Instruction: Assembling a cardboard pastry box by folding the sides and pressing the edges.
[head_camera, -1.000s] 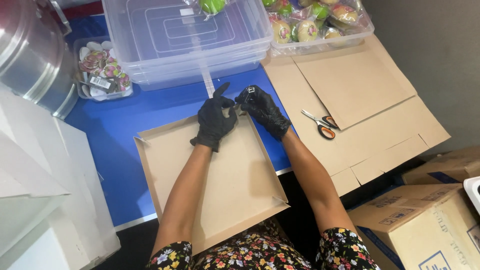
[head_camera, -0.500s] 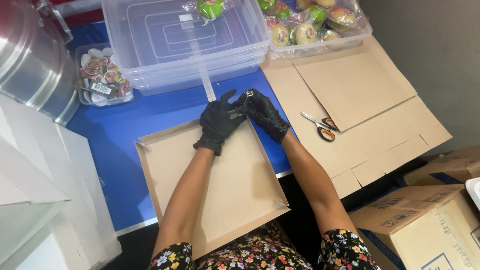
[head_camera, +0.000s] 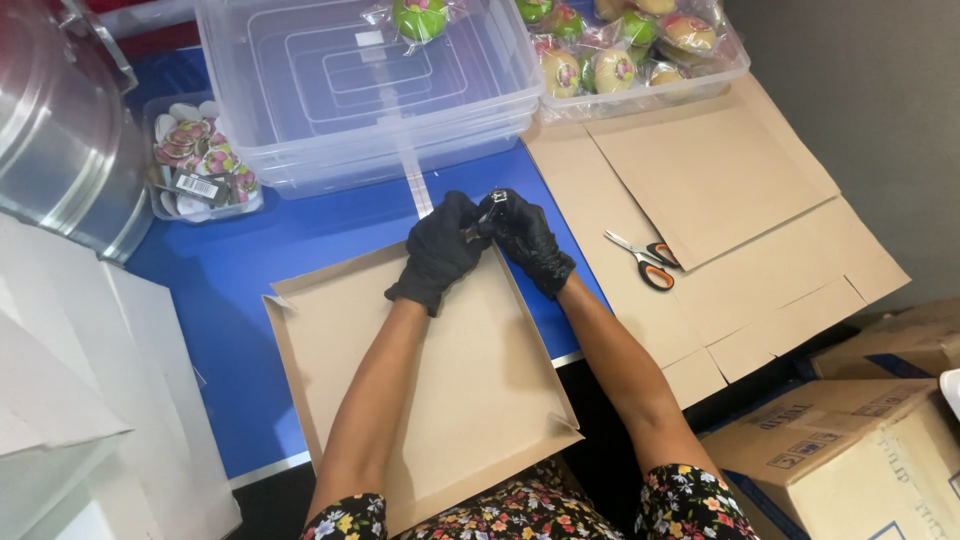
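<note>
Under everything is my blue desk (head_camera: 300, 250), and the biggest thing on it is the flat brown cardboard (head_camera: 760, 240) spread to my right, reaching off the desk edge. Behind my work stands a stack of clear plastic bins (head_camera: 340, 90), and a second clear bin (head_camera: 640, 60) to its right holds round green and pink wrapped pieces. A large metal pot (head_camera: 50, 130) sits at my far left.

Straight before me lies the shallow cardboard tray (head_camera: 420, 390), its low walls folded up, one corner hanging over the desk edge toward my lap. It looks light and fairly stiff across the base, but the thin walls will bend or crease if I pinch too hard — I judge the best hold is at a corner, where two walls brace each other.

That is where both hands are: my left hand (head_camera: 437, 250) and right hand (head_camera: 527, 240), in black gloves, are closed together at the tray's far corner, fingers curled narrow around a small dark-and-metal object (head_camera: 492, 203) — too small for me to tell what it is. Which hand actually carries it I cannot tell.

Smaller things: a little clear box of flower-patterned pieces (head_camera: 195, 165) by the pot, and orange-handled scissors (head_camera: 645, 262) lying on the flat cardboard, just beside my right wrist.
</note>
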